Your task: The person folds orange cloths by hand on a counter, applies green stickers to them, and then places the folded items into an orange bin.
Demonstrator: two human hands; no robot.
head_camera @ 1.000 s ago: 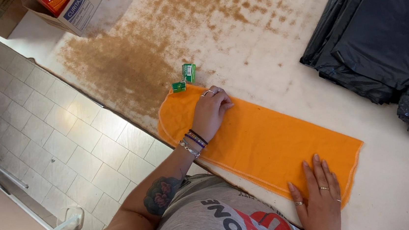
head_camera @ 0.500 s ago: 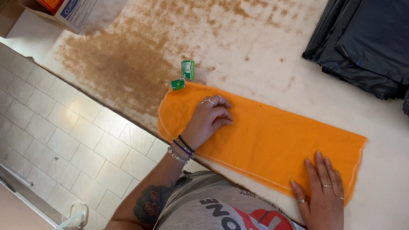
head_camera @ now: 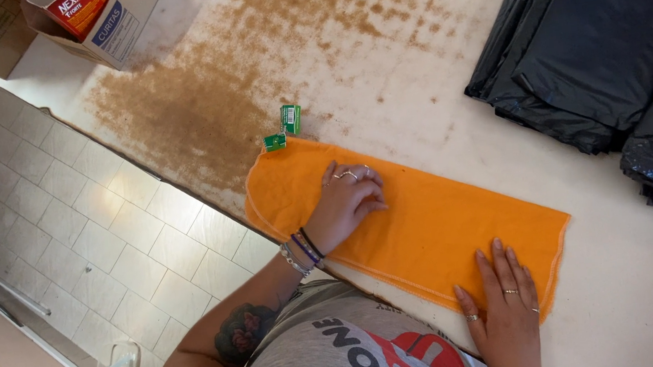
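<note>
An orange cloth (head_camera: 433, 233) lies folded flat on a white, rust-stained table (head_camera: 379, 69). My left hand (head_camera: 348, 201) rests on the cloth's left half with the fingers curled and pressed down on the fabric. My right hand (head_camera: 503, 310) lies flat, fingers apart, on the cloth's lower right corner near the table's front edge. Neither hand holds anything. Two small green tags (head_camera: 284, 128) sit on the table just beyond the cloth's rounded left end.
A stack of folded black plastic bags (head_camera: 598, 49) lies at the right. An open cardboard box (head_camera: 96, 22) stands at the far left corner of the table. A tiled floor (head_camera: 71, 229) runs along the table's left edge.
My left hand has slid to the right along the cloth, away from its rounded end, and its fingers have curled in. My right hand has stayed on the lower right corner.
</note>
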